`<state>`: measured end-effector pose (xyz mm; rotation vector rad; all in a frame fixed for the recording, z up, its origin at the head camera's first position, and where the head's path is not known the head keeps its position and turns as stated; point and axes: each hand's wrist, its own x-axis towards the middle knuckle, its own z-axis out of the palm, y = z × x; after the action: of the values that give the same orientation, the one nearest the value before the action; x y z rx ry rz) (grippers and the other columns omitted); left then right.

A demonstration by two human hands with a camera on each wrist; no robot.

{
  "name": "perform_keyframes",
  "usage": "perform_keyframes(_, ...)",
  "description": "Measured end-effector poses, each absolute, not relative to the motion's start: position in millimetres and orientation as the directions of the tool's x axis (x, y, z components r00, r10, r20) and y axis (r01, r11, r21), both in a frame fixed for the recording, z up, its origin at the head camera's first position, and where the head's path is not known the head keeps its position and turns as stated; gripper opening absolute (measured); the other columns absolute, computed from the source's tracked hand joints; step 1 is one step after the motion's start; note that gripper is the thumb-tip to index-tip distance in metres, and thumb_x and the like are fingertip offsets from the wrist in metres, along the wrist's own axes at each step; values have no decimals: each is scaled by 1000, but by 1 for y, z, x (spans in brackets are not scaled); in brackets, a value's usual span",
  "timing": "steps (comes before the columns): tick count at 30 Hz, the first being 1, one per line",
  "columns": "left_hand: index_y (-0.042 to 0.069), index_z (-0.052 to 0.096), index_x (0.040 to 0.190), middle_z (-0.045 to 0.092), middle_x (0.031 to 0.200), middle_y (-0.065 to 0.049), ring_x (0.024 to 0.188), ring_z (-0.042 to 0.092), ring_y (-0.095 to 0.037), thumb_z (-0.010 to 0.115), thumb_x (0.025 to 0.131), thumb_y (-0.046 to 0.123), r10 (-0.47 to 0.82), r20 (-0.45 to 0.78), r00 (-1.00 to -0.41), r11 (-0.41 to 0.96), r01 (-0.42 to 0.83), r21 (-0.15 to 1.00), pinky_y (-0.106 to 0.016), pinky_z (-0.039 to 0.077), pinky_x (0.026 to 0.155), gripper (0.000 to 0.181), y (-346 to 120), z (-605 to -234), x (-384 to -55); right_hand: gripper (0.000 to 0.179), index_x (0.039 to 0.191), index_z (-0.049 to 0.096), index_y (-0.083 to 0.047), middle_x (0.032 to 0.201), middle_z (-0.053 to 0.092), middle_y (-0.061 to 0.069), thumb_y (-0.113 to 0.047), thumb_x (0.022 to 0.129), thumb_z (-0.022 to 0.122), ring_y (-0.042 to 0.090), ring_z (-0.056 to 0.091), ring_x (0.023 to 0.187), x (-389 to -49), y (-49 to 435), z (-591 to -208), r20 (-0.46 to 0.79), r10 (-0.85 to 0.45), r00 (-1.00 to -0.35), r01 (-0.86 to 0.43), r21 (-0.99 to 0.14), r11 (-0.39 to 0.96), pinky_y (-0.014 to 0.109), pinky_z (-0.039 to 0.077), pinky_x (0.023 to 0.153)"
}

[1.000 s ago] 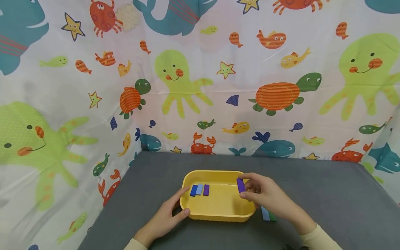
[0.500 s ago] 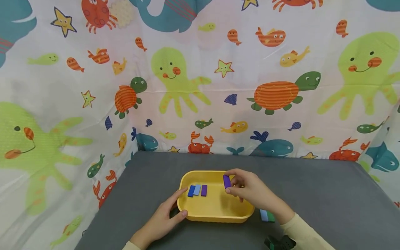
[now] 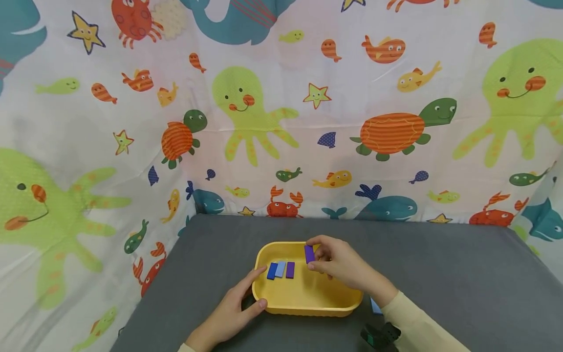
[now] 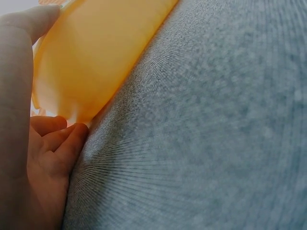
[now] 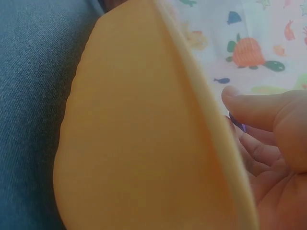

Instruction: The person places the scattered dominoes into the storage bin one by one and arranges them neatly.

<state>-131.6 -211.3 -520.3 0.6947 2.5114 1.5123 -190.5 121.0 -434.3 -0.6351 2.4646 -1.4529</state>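
Observation:
A yellow tray (image 3: 316,311) stands on the grey table. My left hand (image 3: 230,310) holds its left end, thumb at the near rim and fingers at the side; the left wrist view shows curled fingertips (image 4: 72,132) against the tray's wall. Over the tray, my right hand (image 3: 340,261) pinches a purple tile (image 3: 310,254) between thumb and fingers. In the right wrist view the tray wall (image 5: 124,120) hides most of that tile. To the left inside lie a dark blue tile (image 3: 272,271), a light blue tile (image 3: 280,269) touching it, and another purple tile (image 3: 290,270).
Outside the tray's right end lies a light blue tile (image 3: 376,306), partly hidden by the right forearm. A black device (image 3: 380,336) sits by the right sleeve. A sea-animal curtain (image 3: 281,122) hangs behind the grey table (image 3: 448,274).
My right hand has carried the purple tile leftward across the tray, closer to the tiles lying there. The forearm now covers the green tile outside the tray. My left hand stays at the tray.

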Motion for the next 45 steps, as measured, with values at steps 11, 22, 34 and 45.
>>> perform_keyframes(11,25,36,172,36,175,0,156,44,-26,66,112,30,430,80,-899,420,277,864,-20,37,116,67,-211,-519,-130,45,137,66,-6,94,67,6,-15,98,85,21,62,69,-201,102,-443,-14,-471,-882,-214,-879,427,31,57,59)
perform_keyframes(22,26,37,172,36,175,0,156,43,-26,66,112,28,435,86,-896,413,284,866,-20,37,116,67,-211,-519,-132,45,136,68,-8,93,67,4,-17,96,87,21,62,74,-204,92,-451,-34,-468,-883,-213,-860,463,30,57,64)
perform_keyframes(34,25,36,172,34,176,-2,157,42,-27,66,112,27,435,94,-895,408,290,866,-20,37,116,67,-211,-519,-132,44,133,68,-6,90,67,5,-17,95,88,21,62,76,-213,89,-461,-72,-490,-869,-193,-862,468,31,55,65)
perform_keyframes(45,25,37,172,33,176,-3,158,40,-29,67,112,27,433,102,-895,406,295,865,-20,36,116,67,-210,-520,-132,40,130,70,-10,88,68,3,-17,95,88,20,62,75,-217,90,-471,-74,-505,-860,-224,-834,504,29,54,64)
